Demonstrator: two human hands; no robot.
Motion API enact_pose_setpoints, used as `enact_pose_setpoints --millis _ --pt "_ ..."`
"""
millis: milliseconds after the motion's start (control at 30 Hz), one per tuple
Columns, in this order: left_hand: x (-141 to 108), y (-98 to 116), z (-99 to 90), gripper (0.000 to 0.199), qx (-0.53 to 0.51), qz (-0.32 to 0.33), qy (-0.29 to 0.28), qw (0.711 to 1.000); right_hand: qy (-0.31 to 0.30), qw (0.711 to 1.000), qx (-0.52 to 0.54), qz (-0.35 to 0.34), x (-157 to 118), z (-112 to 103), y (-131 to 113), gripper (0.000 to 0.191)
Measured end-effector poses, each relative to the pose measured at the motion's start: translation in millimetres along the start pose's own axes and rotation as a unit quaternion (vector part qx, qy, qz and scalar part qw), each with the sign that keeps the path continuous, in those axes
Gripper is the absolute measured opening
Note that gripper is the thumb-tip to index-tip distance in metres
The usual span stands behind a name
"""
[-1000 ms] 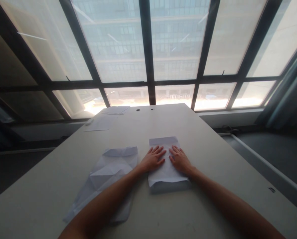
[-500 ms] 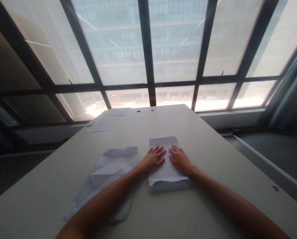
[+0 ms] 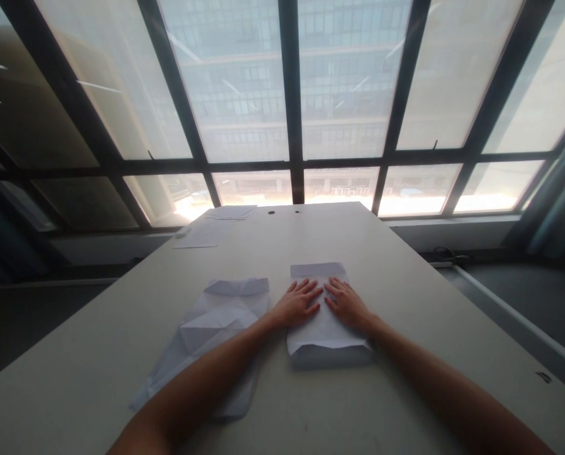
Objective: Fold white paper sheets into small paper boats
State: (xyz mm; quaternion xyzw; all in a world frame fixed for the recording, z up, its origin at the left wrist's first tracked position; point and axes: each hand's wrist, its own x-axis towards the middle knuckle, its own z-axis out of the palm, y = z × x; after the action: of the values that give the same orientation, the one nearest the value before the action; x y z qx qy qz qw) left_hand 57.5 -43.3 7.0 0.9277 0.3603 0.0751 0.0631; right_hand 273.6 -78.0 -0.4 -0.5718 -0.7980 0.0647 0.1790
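Observation:
A folded sheet of white paper [image 3: 323,335] lies on the white table, its near end raised off the surface and its far end creased. My left hand [image 3: 298,303] rests flat on the left part of this paper with its fingers spread. On the right part lies my right hand [image 3: 346,302], also flat, fingers apart and pointing toward the other hand. Left of both hands is a second, larger creased paper [image 3: 211,322], with several fold lines. My left forearm passes over it and hides some of it.
The white table [image 3: 382,272] stretches away toward tall windows [image 3: 244,76] with dark frames. Flat paper sheets [image 3: 200,235] lie at its far left. A small dark mark [image 3: 543,377] shows near the right edge. A curtain [image 3: 548,202] hangs at the right.
The whole view has shifted slightly, so everything appears a little further right. Both hands stay flat on the folded paper, with hardly any movement over it.

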Motion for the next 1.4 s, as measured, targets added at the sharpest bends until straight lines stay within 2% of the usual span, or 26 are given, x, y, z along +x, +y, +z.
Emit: enact_pose_setpoints --millis 467,667,767,833,900,1000,1133,1300,1400 --pt "3 -3 1.3 0.058 0.007 0.005 -0.004 1.000 -0.005 1.000 -0.007 -0.003 0 1 4 0.049" --pt "5 -5 2.2 0.058 0.010 0.012 0.001 1.000 0.015 1.000 -0.012 -0.008 0 1 4 0.050" --pt "5 -3 -0.4 0.057 0.005 0.021 0.013 1.000 0.026 0.999 -0.001 -0.045 -1 1 3 0.054" --pt "5 0 -2.7 0.058 -0.005 0.034 0.017 0.999 0.011 0.997 0.011 -0.081 -1 2 1 0.057" --pt "5 1 -4.4 0.059 -0.015 0.047 0.013 0.999 -0.017 0.996 0.014 -0.086 -1 4 0 0.061" --pt "5 0 -4.0 0.061 -0.014 0.045 0.000 0.999 -0.047 0.998 -0.001 -0.043 1 6 0 0.066" --pt "6 -4 -0.3 0.062 -0.002 0.045 -0.008 0.999 -0.057 0.998 -0.023 0.002 8 4 6 0.064" --pt "7 -4 -1.0 0.060 0.006 0.053 -0.015 0.998 -0.027 0.994 -0.063 0.088 13 2 27 0.062" --pt "7 -4 -2.6 0.060 0.011 0.056 -0.019 0.998 -0.005 0.990 -0.077 0.115 12 -1 36 0.058"
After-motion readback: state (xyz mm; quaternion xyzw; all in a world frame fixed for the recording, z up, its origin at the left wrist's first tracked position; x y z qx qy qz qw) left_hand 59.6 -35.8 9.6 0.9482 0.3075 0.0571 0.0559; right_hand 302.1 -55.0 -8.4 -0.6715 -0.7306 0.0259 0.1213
